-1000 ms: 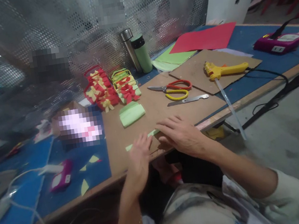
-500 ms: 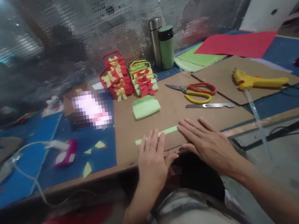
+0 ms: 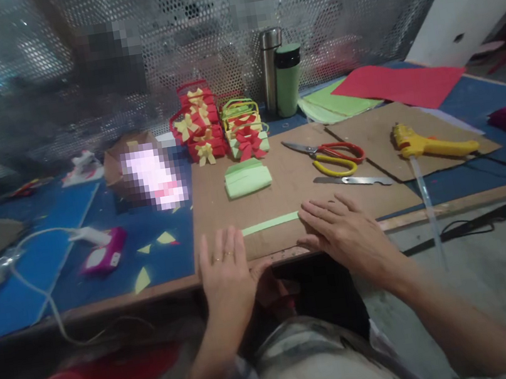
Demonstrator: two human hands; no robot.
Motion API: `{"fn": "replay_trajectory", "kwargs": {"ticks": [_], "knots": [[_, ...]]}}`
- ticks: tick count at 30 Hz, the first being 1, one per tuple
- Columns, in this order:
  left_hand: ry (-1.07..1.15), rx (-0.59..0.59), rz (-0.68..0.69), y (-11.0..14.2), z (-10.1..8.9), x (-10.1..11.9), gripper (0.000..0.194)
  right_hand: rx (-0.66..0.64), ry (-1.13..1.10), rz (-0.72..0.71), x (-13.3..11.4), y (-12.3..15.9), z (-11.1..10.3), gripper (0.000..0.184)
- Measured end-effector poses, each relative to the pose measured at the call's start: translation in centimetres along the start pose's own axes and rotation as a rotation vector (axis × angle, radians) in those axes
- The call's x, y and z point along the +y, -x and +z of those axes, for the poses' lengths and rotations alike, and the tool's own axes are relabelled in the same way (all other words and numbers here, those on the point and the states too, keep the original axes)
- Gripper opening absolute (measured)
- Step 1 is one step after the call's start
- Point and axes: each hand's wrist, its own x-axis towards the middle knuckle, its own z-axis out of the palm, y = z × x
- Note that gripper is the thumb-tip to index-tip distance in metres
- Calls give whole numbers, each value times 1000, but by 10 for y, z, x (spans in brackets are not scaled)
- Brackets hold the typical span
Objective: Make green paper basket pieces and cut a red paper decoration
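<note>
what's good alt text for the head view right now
A person's left hand and right hand rest at opposite ends of a pale green strip on brown cardboard. Beyond are a folded green piece, scissors, a yellow glue gun and yellow-bowed red baskets.

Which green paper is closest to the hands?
The skinny strip, lying flat on the cardboard between the left hand and right hand. The folded piece sits farther back, and the big green sheets lie beside the bottles.

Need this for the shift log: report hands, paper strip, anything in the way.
Left hand, right hand palm-down, paper strip showing between them. Strip flat on cardboard. Nothing across its visible part; scissors clear.
</note>
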Motion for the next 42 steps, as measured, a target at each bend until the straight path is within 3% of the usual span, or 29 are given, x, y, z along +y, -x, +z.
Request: {"fn": "replay_trajectory", "kwargs": {"ticks": [4, 8, 13, 16, 20, 23, 28, 30, 32, 34, 36, 39, 42], "knots": [[-92, -56, 18, -26, -7, -1, 48, -91, -99, -26, 14, -20, -11, 18], [-113, -141, 86, -53, -10, 0, 26, -92, -102, -22, 23, -33, -6, 16], [-19, -142, 159, -66, -8, -3, 26, -78, -75, -71, 29, -34, 7, 22], [251, -169, 72, -70, -13, -6, 25, -43, -199, -9, 33, -32, 7, 22], [801, -373, -229, -73, -20, -9, 30, 3, -455, 70, 36, -34, 4, 16], [964, -448, -341, -75, -23, -11, 33, 2, -471, 78, 37, -35, 5, 16], [890, -231, -300, -74, -33, -12, 22, -27, -250, 78, 36, -34, 8, 21], [1053, -142, -353, -70, -40, -6, 23, 8, -102, 80, 33, -32, 7, 23], [1398, -135, -431, -64, -48, 5, 32, 95, 7, 83, 27, -31, 4, 22], [1760, -262, -469, -58, -53, 18, 42, 208, 35, 88, 17, -30, -2, 22], [1981, -404, -486, -53, -56, 30, 47, 306, -49, 61, 4, -28, -10, 22], [2076, -506, -515, -49, -53, 43, 48, 379, -267, -46, -20, -25, -25, 24], [2049, -529, -589, -47, -47, 47, 47, 401, -398, -141, -41, -21, -39, 25]]}}
